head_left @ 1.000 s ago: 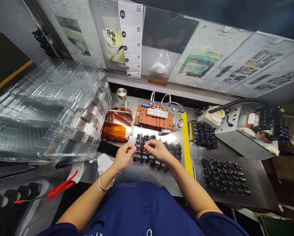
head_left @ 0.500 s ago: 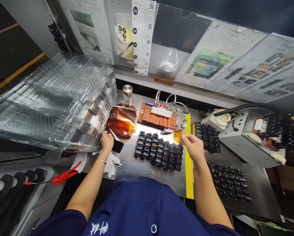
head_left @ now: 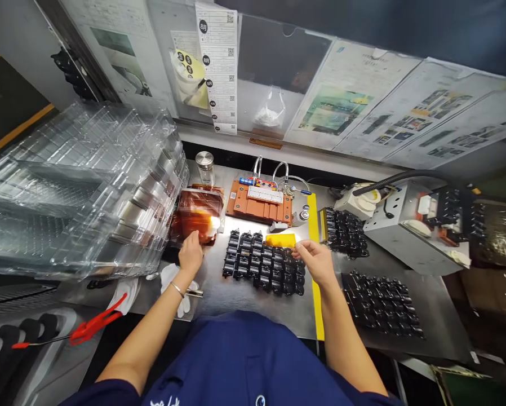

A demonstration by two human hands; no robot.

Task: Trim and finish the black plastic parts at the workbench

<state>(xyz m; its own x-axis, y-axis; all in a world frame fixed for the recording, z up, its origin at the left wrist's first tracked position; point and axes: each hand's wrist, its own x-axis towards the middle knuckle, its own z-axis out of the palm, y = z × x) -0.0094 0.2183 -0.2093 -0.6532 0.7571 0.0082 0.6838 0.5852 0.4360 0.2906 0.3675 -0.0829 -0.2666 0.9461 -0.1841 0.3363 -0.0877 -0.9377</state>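
Note:
My right hand (head_left: 314, 260) pinches one end of a yellow translucent strip (head_left: 280, 241), which hangs over the rows of black parts (head_left: 263, 262). On the left, my left hand (head_left: 191, 254) is at the near edge of a stack of amber film sheets (head_left: 196, 213). Its fingers are together, and what they hold, if anything, is hidden. Behind the black parts sits an orange-brown fixture (head_left: 259, 203) with a white perforated bar on top.
Clear plastic trays (head_left: 75, 186) are piled at the left. A glass jar (head_left: 204, 169) stands behind the amber sheets. White gloves (head_left: 184, 304) lie near the front edge. To the right are a metal box machine (head_left: 399, 225) and more black parts (head_left: 382, 304).
The yellow strip has turned and now lies level over the black parts. My left hand has moved from beside the phone onto the amber sheets. The camera view has shifted.

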